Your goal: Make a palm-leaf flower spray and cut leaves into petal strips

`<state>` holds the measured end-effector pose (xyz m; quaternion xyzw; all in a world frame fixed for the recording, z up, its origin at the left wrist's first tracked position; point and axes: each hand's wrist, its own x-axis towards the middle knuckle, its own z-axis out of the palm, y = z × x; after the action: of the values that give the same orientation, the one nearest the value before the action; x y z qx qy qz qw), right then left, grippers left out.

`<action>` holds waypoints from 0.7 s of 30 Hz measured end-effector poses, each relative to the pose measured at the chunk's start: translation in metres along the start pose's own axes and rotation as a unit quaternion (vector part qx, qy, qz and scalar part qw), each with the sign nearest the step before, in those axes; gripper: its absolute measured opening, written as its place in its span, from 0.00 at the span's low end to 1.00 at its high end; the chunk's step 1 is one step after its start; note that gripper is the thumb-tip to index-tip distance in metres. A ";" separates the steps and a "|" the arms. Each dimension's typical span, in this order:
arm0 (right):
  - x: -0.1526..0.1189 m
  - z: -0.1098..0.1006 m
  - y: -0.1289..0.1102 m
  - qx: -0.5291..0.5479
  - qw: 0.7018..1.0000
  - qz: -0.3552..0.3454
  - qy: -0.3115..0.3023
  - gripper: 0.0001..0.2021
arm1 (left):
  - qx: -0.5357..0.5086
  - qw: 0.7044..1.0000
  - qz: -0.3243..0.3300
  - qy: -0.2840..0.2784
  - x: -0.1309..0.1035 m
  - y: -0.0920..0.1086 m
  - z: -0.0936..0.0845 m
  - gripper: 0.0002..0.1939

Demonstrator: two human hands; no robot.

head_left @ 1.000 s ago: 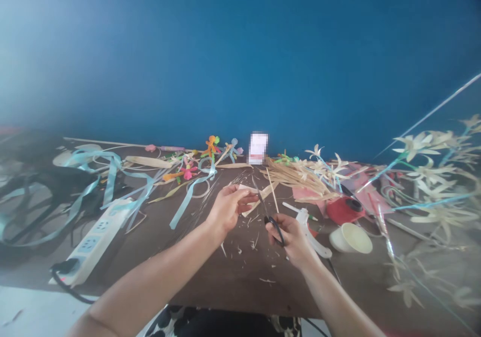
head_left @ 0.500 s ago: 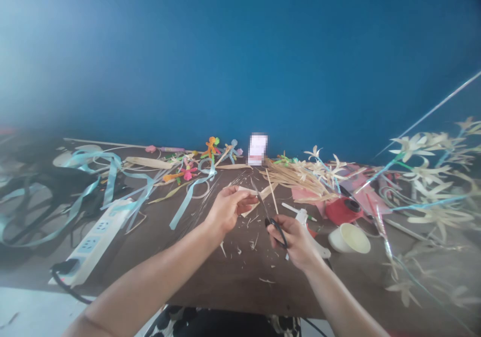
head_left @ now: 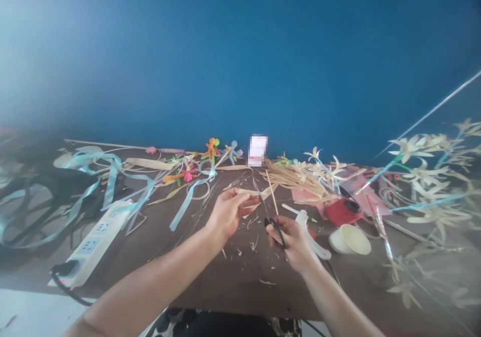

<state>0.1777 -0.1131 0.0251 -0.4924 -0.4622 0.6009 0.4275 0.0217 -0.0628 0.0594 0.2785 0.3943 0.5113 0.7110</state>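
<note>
My right hand (head_left: 287, 239) is closed around the black handles of a pair of scissors (head_left: 277, 230), whose blades point up and away from me. Pinched in the fingers of my left hand (head_left: 229, 212) is a small pale strip (head_left: 244, 192), which looks like dried husk or leaf. The scissor blades meet the strip's right end close to my left fingertips; whether they are cutting it I cannot tell. Small pale scraps (head_left: 252, 246) lie on the brown table (head_left: 225, 287) below both hands.
A white power strip (head_left: 93, 241) lies at left near blue ribbon (head_left: 182, 209). Behind my hands is a pile of dried strips (head_left: 300, 179). A white glue gun (head_left: 313, 239), a cream cup (head_left: 349, 239), a red object (head_left: 340, 211) and pale flowers (head_left: 436, 176) are at right.
Both hands stay almost in place, with the strip and scissors still held. The left hand and strip have shifted very slightly.
</note>
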 end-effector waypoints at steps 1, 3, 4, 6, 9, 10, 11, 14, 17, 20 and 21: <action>0.000 0.000 0.000 -0.004 1.000 0.000 0.000 0.16 | 0.001 1.000 -0.002 0.002 0.000 0.000 0.000 0.09; 0.000 0.000 -0.002 -0.015 1.000 -0.001 -0.001 0.16 | 0.000 1.000 -0.004 0.003 0.001 0.001 -0.001 0.08; 0.001 0.000 -0.003 -0.018 1.000 -0.001 -0.002 0.15 | -0.001 1.000 -0.005 0.003 0.002 0.001 -0.001 0.08; 0.001 -0.001 -0.006 -0.020 1.000 0.001 -0.007 0.15 | 0.000 1.000 -0.008 0.001 0.003 0.002 -0.003 0.06; 0.000 -0.002 -0.011 -0.026 0.999 0.011 -0.016 0.14 | 0.015 1.000 -0.014 0.000 0.005 0.002 -0.006 0.05; -0.001 -0.003 -0.012 -0.031 0.999 0.015 -0.019 0.14 | 0.023 1.000 -0.016 0.000 0.006 0.003 -0.007 0.05; -0.001 -0.004 -0.012 -0.038 0.999 0.017 -0.023 0.14 | 0.032 0.999 -0.020 0.002 0.006 0.004 -0.008 0.05; -0.001 -0.009 -0.011 -0.054 0.998 0.021 -0.040 0.13 | 0.053 0.998 -0.031 0.005 0.005 0.007 -0.010 0.04; 0.000 -0.014 -0.007 -0.058 0.996 0.024 -0.056 0.13 | 0.070 0.997 -0.037 0.003 0.005 0.008 -0.011 0.05; 0.000 -0.016 -0.005 -0.061 0.996 0.025 -0.061 0.13 | 0.086 0.995 -0.042 -0.002 0.005 0.010 -0.012 0.05; 0.000 -0.016 -0.005 -0.063 0.996 0.025 -0.062 0.14 | 0.090 0.995 -0.043 -0.003 0.005 0.010 -0.012 0.05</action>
<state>0.1936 -0.1095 0.0281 -0.4919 -0.5119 0.6105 0.3511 0.0069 -0.0551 0.0594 0.3256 0.4484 0.4416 0.7056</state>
